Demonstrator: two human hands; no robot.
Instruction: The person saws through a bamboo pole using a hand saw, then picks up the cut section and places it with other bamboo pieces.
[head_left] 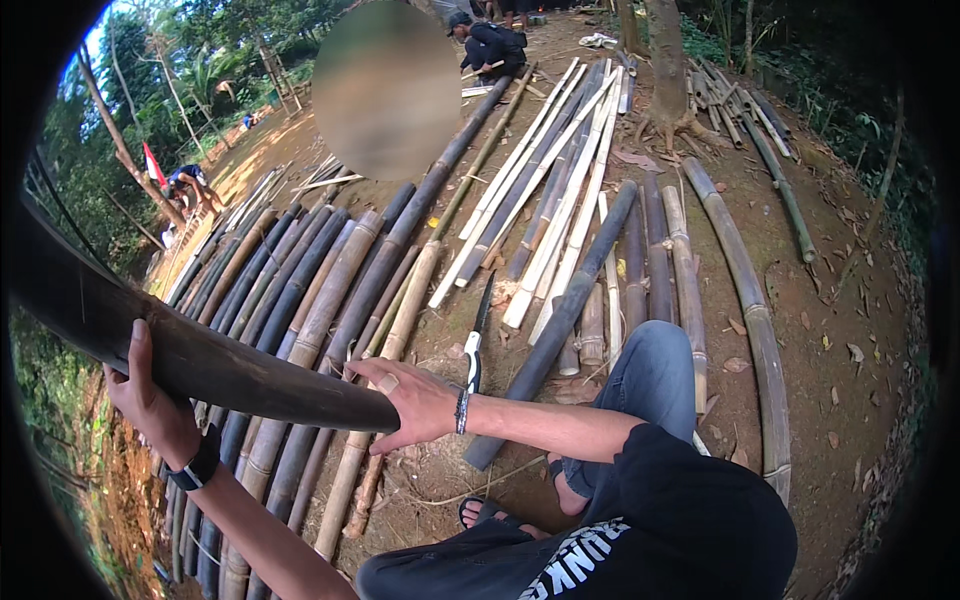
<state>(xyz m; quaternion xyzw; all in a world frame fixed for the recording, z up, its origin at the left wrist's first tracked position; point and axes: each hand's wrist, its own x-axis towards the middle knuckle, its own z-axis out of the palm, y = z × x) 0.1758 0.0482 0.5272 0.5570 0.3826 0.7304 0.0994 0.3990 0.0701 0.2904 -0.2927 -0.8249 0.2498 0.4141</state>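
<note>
A thick dark bamboo pole [260, 385] slants across the left side, raised off the ground, its upper part running out at the left rim. My left hand [155, 400] holds it partway along, with the thumb up its near side. At the pole's lower end my right hand [415, 405] cups the cut end, palm against it and fingers reaching behind. Just beyond my right wrist lies a saw [473, 355] with a white and black handle and a long dark blade. Another dark bamboo pole [565, 320] rests on the ground beside my bent knee.
Many bamboo poles [300, 310] lie side by side at the left. Pale split bamboo strips [545, 190] spread ahead. A long curved bamboo pole [745, 300] lies to the right. A tree trunk [667, 70] stands farther back. One person [490, 45] crouches ahead; another [190, 185] bends at far left.
</note>
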